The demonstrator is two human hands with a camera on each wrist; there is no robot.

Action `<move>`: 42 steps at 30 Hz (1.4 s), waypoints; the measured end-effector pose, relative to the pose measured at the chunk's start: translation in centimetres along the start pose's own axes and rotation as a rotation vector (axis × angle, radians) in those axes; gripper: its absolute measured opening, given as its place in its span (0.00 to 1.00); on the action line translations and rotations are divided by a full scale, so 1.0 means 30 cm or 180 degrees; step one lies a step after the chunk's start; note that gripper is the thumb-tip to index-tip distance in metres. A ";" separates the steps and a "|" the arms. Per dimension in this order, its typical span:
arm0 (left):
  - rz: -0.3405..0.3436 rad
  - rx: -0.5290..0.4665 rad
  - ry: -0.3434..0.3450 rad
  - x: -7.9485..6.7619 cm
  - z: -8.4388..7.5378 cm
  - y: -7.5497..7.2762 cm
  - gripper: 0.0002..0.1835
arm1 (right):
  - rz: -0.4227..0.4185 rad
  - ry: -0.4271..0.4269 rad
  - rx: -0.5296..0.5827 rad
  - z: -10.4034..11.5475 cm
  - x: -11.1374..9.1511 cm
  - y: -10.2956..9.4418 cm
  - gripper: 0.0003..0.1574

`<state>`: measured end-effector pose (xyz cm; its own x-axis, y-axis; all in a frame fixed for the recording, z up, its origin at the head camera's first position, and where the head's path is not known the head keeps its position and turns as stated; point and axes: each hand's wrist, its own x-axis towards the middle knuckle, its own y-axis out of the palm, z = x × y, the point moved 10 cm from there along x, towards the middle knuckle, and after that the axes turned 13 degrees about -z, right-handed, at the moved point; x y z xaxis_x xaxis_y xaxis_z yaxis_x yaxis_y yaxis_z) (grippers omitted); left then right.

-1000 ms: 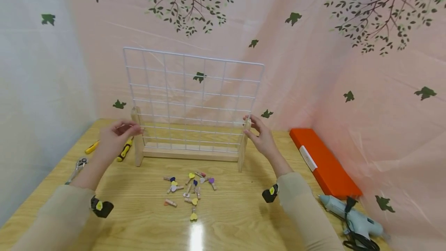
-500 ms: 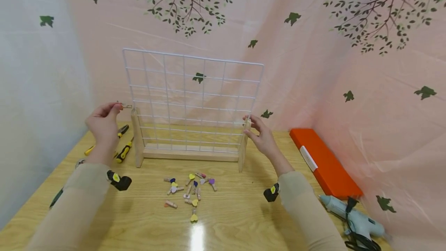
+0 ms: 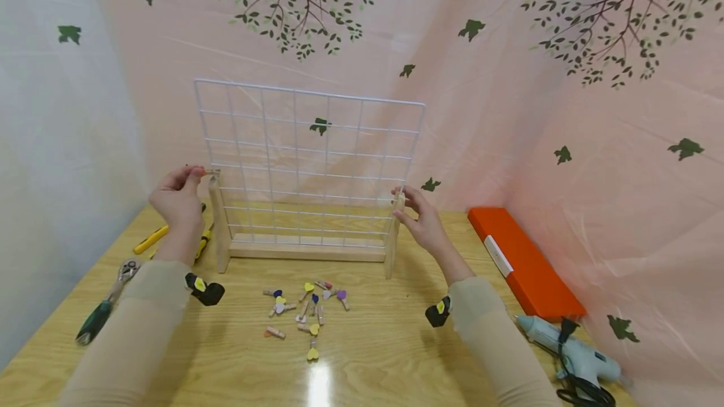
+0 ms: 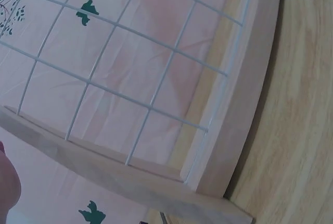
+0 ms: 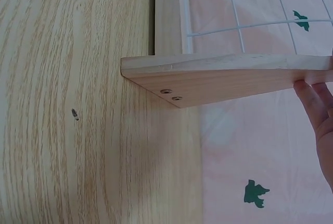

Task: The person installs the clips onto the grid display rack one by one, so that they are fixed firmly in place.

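Pinching a small clip (image 3: 212, 172) at the top of the left post (image 3: 220, 225), my left hand (image 3: 178, 198) is the nearer to the left edge of the grid (image 3: 326, 150); the clip's long axis runs nearly level, rightward from my grip; I cannot tell whether it touches the grid; my right hand (image 3: 423, 222) grips the right post (image 3: 393, 234); I have open air outside that left edge.
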<state>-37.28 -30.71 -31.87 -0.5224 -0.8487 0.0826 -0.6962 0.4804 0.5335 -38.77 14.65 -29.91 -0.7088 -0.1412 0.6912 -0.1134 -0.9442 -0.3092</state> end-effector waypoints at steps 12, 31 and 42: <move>0.0929 0.1391 0.0624 -0.121 -0.046 0.013 0.21 | 0.0046 0.0127 0.0063 -0.011 -0.002 0.001 0.29; 0.4923 0.2946 0.2659 -0.678 0.348 -0.033 0.16 | 0.0071 0.0093 0.0012 -0.013 0.001 -0.002 0.30; 0.4963 0.2958 0.2619 -0.688 0.378 -0.028 0.07 | 0.0072 0.0187 -0.0012 -0.024 -0.006 -0.005 0.30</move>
<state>-31.50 -11.08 -43.58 -0.6997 0.5911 0.4013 -0.0848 0.4890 -0.8681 -39.11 15.02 -30.45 -0.7508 -0.1448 0.6445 -0.0994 -0.9398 -0.3270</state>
